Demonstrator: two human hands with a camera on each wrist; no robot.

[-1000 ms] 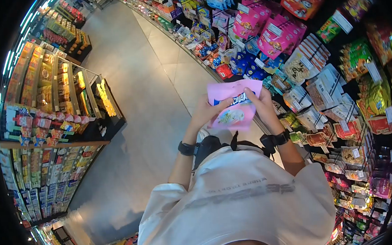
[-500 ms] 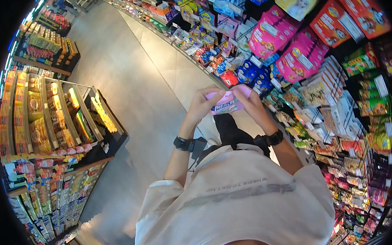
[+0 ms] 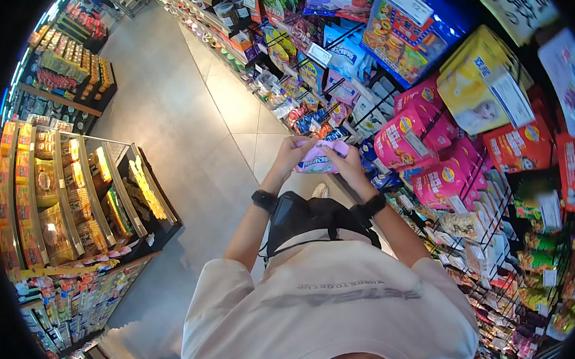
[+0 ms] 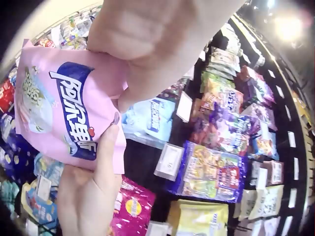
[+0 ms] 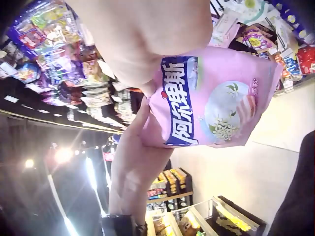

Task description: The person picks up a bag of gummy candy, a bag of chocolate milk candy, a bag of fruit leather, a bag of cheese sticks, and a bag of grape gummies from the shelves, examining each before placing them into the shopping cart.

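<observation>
Both hands hold a pink candy bag in front of the body. Its dark blue label with white Chinese characters and a picture of white flowers show in the left wrist view, where the bag fills the left side. My left hand pinches the upper edge at one corner. On the other side my right hand grips the same edge, its thumb lying across the front. Up close in the right wrist view, the thumbs meet near the top edge of the bag, which looks creased there.
A rack of hanging snack bags stands close on the right, with pink bags, a yellow bag and a blue bag on hooks. Across the aisle floor is a lit shelf unit on the left.
The candy bag has tilted from facing up to a foreshortened angle. Both hands have drawn closer together along its upper edge. The head view has shifted, so the snack rack appears nearer.
</observation>
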